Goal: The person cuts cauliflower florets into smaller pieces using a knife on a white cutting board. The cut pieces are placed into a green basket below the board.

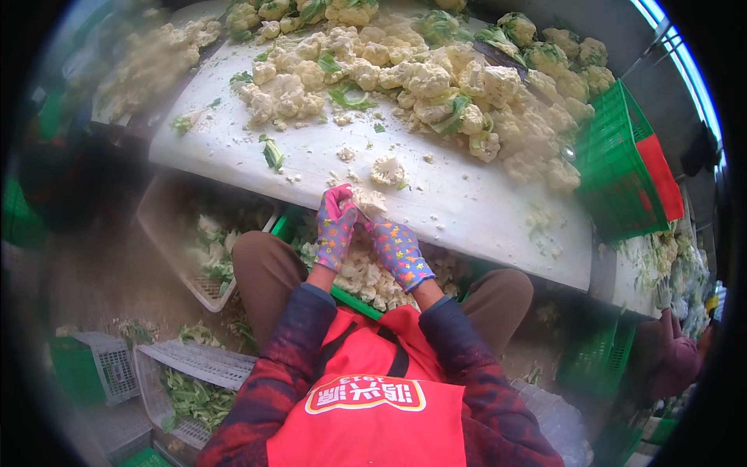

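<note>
Printed characters (pixel 369 395) cross the red apron (pixel 366 436); left hand (pixel 335 228) pinches cauliflower (pixel 372 202), while right hand (pixel 398 249)'s grip is unclear.

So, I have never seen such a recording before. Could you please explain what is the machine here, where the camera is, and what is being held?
There is no machine arm: you see a person's own hands in flowered gloves. The only picture comes from a camera worn on the head, looking down; its wide lens bends straight edges. The left hand closes on a pale cauliflower piece. The right hand is close beside it; whether it holds a tool, I cannot tell. Beyond them, a white table carries a large cauliflower pile. Between the knees, a green crate contains cut pieces.
</note>
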A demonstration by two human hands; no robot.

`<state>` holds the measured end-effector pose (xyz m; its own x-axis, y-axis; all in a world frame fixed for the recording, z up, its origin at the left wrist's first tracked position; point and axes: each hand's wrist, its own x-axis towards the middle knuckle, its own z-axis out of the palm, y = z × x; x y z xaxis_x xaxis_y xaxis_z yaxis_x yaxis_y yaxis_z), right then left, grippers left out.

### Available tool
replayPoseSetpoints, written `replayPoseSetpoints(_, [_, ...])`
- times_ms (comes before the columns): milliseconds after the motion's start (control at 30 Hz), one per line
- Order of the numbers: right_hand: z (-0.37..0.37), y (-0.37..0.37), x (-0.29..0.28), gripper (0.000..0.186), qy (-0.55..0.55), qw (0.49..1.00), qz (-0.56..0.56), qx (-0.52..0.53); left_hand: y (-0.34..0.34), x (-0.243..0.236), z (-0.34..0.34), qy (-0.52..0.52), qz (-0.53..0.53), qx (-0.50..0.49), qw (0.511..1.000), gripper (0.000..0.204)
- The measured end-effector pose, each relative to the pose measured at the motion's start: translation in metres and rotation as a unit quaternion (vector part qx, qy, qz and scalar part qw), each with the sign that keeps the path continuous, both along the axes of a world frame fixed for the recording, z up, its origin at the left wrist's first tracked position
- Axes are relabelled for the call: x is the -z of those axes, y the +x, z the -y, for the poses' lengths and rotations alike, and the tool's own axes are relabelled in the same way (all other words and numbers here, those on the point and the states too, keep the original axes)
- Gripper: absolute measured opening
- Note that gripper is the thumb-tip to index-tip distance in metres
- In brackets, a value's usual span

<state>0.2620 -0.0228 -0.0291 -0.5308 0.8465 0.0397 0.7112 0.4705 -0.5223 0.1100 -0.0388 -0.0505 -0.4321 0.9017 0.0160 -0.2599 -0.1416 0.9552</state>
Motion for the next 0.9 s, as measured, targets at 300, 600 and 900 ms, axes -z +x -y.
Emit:
replayPoseSetpoints(300, [-0.006,0.031,-0.033,0.037,-0.486,0.858,-0.165,0.028,-0.023,-0.010,0.013,-0.118,-0.023,0.057,0.991,0.035])
replayPoseSetpoints(600, [-0.118,0.033,-0.044,0.027,0.100,0.988,0.114,-0.011,-0.025,-0.028,-0.006,-0.012,-0.409,-0.020,0.912,0.031])
replayPoseSetpoints(900, [-0.123,0.021,-0.027,0.031,0.041,0.987,0.156,0.015,-0.006,-0.017,-0.118,-0.048,-0.548,0.061,0.833,0.058])
